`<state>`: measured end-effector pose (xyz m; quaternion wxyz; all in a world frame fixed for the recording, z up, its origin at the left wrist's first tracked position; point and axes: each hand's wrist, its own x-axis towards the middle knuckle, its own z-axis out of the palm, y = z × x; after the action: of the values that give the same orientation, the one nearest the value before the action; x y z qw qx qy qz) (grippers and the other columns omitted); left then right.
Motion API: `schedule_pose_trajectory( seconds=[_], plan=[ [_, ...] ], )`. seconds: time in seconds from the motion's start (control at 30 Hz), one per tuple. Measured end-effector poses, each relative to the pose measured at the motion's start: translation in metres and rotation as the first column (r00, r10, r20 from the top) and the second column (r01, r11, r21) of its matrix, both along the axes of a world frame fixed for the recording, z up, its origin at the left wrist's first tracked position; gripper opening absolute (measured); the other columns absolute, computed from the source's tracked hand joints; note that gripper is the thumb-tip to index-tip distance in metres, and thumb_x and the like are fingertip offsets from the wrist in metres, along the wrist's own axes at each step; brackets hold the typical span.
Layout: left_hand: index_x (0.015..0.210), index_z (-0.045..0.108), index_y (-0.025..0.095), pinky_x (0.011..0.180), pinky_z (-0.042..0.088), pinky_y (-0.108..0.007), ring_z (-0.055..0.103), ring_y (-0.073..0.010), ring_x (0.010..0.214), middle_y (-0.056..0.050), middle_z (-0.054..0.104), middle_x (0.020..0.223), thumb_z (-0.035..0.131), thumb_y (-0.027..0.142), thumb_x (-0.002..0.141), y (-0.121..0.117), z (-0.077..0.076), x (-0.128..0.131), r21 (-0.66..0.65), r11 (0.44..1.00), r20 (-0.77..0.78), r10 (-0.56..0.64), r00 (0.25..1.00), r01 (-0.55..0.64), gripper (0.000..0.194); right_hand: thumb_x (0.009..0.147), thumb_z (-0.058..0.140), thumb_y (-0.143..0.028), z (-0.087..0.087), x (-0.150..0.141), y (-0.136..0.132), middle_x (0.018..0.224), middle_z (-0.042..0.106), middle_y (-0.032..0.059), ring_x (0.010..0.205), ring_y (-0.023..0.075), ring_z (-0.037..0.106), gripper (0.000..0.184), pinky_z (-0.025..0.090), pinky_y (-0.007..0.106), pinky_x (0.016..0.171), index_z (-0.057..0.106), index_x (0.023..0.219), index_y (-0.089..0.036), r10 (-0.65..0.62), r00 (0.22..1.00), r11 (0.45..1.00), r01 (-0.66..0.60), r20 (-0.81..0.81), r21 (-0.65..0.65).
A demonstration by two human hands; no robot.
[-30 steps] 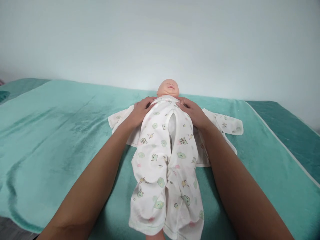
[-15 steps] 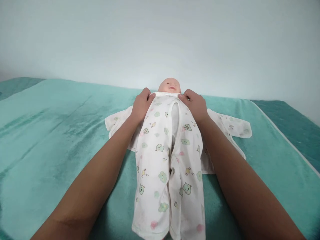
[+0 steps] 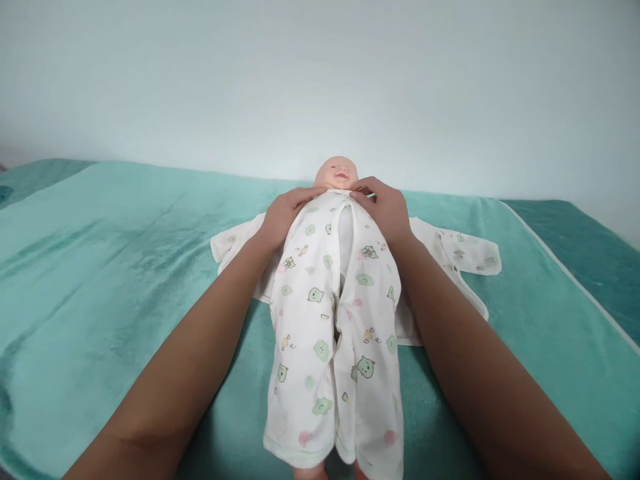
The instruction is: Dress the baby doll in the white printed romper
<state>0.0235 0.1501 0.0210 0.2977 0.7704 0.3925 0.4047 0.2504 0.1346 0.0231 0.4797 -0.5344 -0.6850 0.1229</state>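
Observation:
A baby doll (image 3: pixel 336 175) lies on its back, head toward the wall. Baby pants (image 3: pixel 320 320) in white with green, yellow and pink prints cover its body from the neck down, an open slit at the front. My left hand (image 3: pixel 290 212) rests beside the doll's neck, fingers stretched out over the pants' top edge. On the other side my right hand (image 3: pixel 385 207) has its thumb and fingertips closed around that edge by the chin. Under the doll a matching baby shirt (image 3: pixel 470 253) is spread, its sleeves out to both sides. Feet (image 3: pixel 310 472) show at the pant hems.
A teal blanket (image 3: pixel 125 280) with a pale border covers the surface. Darker teal fabric (image 3: pixel 575 247) shows at the right and far left. A plain pale wall (image 3: pixel 320 80) rises just behind the doll's head.
My left hand has loosened its grip and stretched its fingers toward the neck. My right fingers have shifted inward toward the chin. The pants' hems sit slightly higher, with feet now showing.

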Motion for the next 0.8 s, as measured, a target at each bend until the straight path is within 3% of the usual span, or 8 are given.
schedule_pose_trajectory(
  seconds=[0.17, 0.3, 0.47, 0.6, 0.7, 0.8],
  plan=[
    [0.137, 0.064, 0.039, 0.104, 0.045, -0.038, 0.062, -0.0241, 0.119, 0.002, 0.07, 0.129, 0.049, 0.03, 0.093, -0.013, 0.004, -0.006, 0.029, 1.0, -0.199, 0.013, 0.98, -0.007, 0.047, 0.093, 0.052, -0.033, 0.003, 0.0, -0.013, 0.112, 0.077, 0.0016, 0.108, 0.0285, 0.066, 0.028, 0.048, 0.045, 0.095, 0.078, 0.102, -0.029, 0.072, 0.997, 0.996, -0.07, 0.037, -0.063],
    [0.145, 0.056, 0.037, 0.108, 0.041, -0.042, 0.06, -0.0275, 0.121, -0.003, 0.068, 0.134, 0.053, 0.03, 0.092, -0.016, -0.003, -0.012, 0.136, 0.988, -0.353, 0.114, 0.929, -0.069, 0.054, 0.096, 0.047, -0.032, 0.0, 0.005, -0.028, 0.127, 0.073, 0.0014, 0.119, 0.028, 0.063, 0.035, 0.046, 0.047, 0.102, 0.074, 0.119, -0.032, 0.12, 0.991, 0.989, -0.115, 0.05, -0.095],
    [0.151, 0.048, 0.03, 0.119, 0.03, -0.044, 0.047, -0.0291, 0.14, -0.006, 0.053, 0.155, 0.051, 0.032, 0.094, -0.024, -0.022, -0.023, 0.216, 0.97, -0.387, 0.192, 0.902, -0.113, 0.057, 0.097, 0.044, -0.036, -0.01, 0.011, -0.049, 0.135, 0.068, 0.0078, 0.124, 0.0305, 0.058, 0.041, 0.042, 0.052, 0.108, 0.068, 0.131, -0.028, 0.107, 0.986, 0.994, -0.102, 0.126, -0.049],
    [0.154, 0.042, 0.023, 0.125, 0.023, -0.046, 0.033, -0.0292, 0.151, -0.009, 0.041, 0.163, 0.045, 0.032, 0.095, -0.042, -0.035, -0.034, 0.245, 0.964, -0.389, 0.191, 0.901, -0.098, 0.06, 0.093, 0.048, -0.034, -0.023, 0.013, -0.073, 0.141, 0.062, 0.013, 0.134, 0.0305, 0.051, 0.043, 0.035, 0.052, 0.117, 0.066, 0.13, -0.022, 0.07, 0.993, 0.997, -0.071, 0.093, 0.008],
    [0.15, 0.046, 0.021, 0.126, 0.022, -0.047, 0.027, -0.0299, 0.154, -0.01, 0.04, 0.162, 0.048, 0.032, 0.093, -0.059, -0.038, -0.04, 0.279, 0.959, -0.377, 0.146, 0.914, -0.038, 0.058, 0.089, 0.05, -0.033, -0.032, 0.01, -0.097, 0.132, 0.066, 0.0128, 0.125, 0.0291, 0.057, 0.036, 0.041, 0.051, 0.111, 0.068, 0.118, -0.023, -0.04, 0.998, 0.999, 0.04, -0.038, 0.005],
    [0.132, 0.061, 0.021, 0.12, 0.033, -0.048, 0.041, -0.0304, 0.142, -0.012, 0.056, 0.146, 0.047, 0.029, 0.091, -0.075, -0.034, -0.042, 0.304, 0.952, -0.326, 0.151, 0.933, -0.048, 0.043, 0.084, 0.055, -0.032, -0.034, 0.004, -0.115, 0.115, 0.072, 0.0092, 0.104, 0.026, 0.066, 0.029, 0.052, 0.045, 0.096, 0.067, 0.109, -0.023, -0.126, 0.964, 0.985, 0.094, -0.233, -0.143]
  ],
)
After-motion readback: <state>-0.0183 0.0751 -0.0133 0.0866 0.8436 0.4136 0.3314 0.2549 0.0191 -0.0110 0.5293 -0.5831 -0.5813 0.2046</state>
